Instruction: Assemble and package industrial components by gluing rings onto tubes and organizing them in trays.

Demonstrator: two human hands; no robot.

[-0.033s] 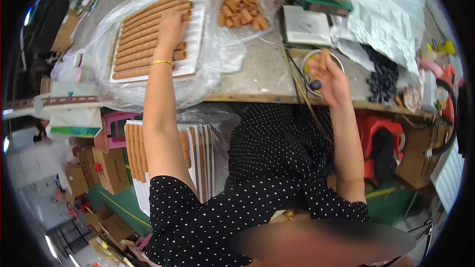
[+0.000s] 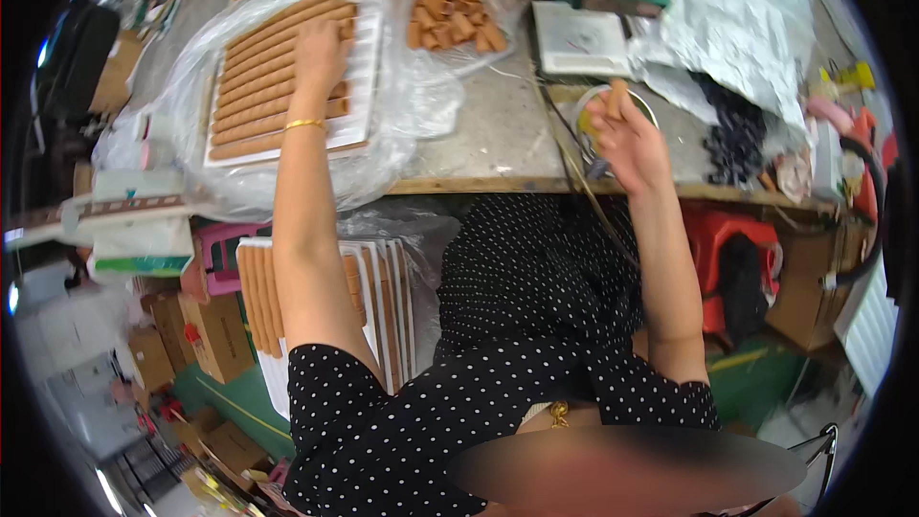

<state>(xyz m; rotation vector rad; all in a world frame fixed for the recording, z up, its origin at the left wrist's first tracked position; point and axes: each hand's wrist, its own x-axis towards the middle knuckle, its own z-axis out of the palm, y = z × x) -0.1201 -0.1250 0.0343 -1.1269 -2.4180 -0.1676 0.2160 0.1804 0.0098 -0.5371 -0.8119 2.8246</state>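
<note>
The tabletop [image 2: 498, 134] carries a white slotted tray [image 2: 369, 67] on clear plastic, filled with rows of brown rolled wafer sticks [image 2: 258, 77]. Left hand [image 2: 319, 53] lies flat on them, fingers together. Right hand [image 2: 627, 139] pinches one stick [image 2: 616, 96] above a small bowl [image 2: 586, 115]. They look light and crumbly, so I'd grab mid-length, gently.

Black short-sleeved dress [image 2: 498, 345] with white polka dots, thin gold bangle [image 2: 304, 123] (left wrist), bare forearms
</note>
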